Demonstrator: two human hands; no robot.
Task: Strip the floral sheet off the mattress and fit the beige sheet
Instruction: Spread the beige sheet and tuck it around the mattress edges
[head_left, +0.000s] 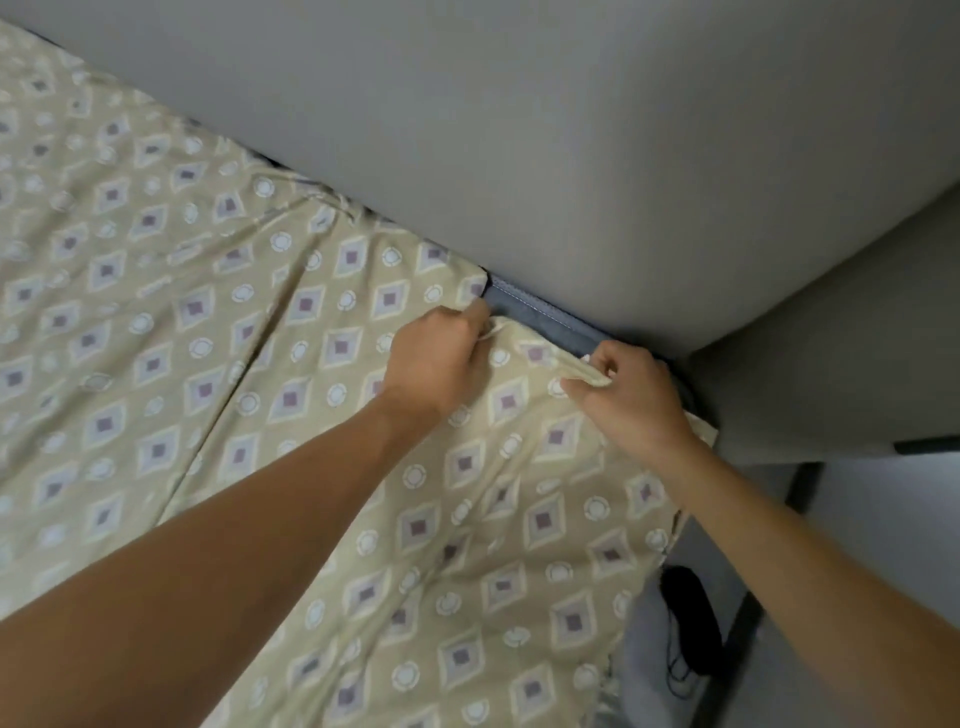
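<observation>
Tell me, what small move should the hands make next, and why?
Probably pull the beige sheet edge toward the wall and down over the exposed grey mattress corner. Both the left hand and right hand grip the hem, and that corner lies uncovered.

wall (571, 130): plain grey | floor (883, 519): pale | light: dim, even

Head view, steeply down, close
</observation>
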